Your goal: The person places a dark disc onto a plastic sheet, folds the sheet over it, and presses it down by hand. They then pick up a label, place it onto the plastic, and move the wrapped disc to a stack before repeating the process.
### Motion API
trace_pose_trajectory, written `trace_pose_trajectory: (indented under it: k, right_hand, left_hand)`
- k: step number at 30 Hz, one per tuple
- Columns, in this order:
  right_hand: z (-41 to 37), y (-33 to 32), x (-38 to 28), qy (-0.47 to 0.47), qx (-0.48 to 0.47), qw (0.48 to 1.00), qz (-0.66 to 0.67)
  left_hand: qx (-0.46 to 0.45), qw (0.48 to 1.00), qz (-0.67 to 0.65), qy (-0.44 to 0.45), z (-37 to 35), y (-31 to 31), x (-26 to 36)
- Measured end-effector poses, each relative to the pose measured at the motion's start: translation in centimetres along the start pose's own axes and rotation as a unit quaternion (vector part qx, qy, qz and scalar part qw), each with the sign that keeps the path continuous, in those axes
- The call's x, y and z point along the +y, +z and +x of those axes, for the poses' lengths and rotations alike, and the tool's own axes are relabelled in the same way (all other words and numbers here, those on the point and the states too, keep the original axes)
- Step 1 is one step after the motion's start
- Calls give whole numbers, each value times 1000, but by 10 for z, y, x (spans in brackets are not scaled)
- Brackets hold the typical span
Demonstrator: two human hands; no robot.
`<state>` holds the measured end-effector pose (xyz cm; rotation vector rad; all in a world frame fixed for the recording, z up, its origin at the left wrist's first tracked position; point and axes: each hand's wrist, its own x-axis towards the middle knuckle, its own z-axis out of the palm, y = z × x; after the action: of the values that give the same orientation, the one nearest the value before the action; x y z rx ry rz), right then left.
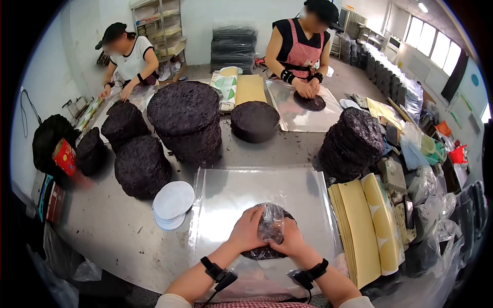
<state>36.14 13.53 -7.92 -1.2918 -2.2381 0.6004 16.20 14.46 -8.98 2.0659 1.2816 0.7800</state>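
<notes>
A dark, rough round cake (262,252) lies on a stack of clear plastic sheets (221,200) in front of me. Crumpled clear plastic film (272,223) bunches up over its middle. My left hand (247,230) curls over the cake's left side, its fingers closed against the film. From the right, my right hand (290,237) grips the film's other edge, thumb turned inward. Both hands rest on the cake, and part of their fingertips is hidden by the film. Round white paper discs (173,201) sit left of the sheets.
Tall stacks of dark cakes (186,123) stand across the metal table (102,220), with another stack (354,141) at right. Yellow paper sheets (354,231) lie beside my right arm. Two co-workers work across the table, one pressing a dark cake (309,102). Plastic bags (426,226) crowd the right edge.
</notes>
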Motion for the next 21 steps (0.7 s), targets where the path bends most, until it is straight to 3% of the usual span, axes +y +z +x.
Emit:
trace_pose_trajectory:
  k: [1, 2, 3, 4, 7, 10, 13, 16, 17, 20, 21]
  right_hand:
    - [-2, 0, 1, 33, -49, 998, 2]
    - [0, 3, -1, 29, 27, 999, 27]
    - [2, 8, -6, 25, 100, 993, 52]
    - [3, 9, -8, 19, 172, 982, 77]
    - [6, 6, 2, -87, 40, 994, -55]
    - [-5, 11, 14, 44, 15, 995, 91]
    - [4, 13, 2, -27, 149, 985, 87]
    - [6, 13, 13, -47, 20, 998, 25]
    - [6, 9, 9, -36, 14, 999, 37]
    - [3, 19, 2, 11, 73, 997, -26]
    - [2, 15, 1, 7, 11, 995, -102]
  left_hand:
    - [20, 995, 82, 54, 3, 0, 1]
    - [41, 980, 161, 106, 5, 1, 1]
    - [17, 978, 145, 147, 6, 4, -6]
    - [-10, 987, 110, 120, 5, 6, -12]
    - [-73, 997, 2, 8, 2, 1, -10]
    - [79, 996, -16, 24, 2, 3, 7]
    - [23, 986, 108, 127, 1, 5, -5]
    - [-60, 997, 52, 21, 4, 3, -1]
    - [-17, 999, 27, 29, 3, 7, -2]
    - [-14, 985, 122, 119, 1, 0, -3]
    - [-50, 980, 152, 119, -4, -4, 0]
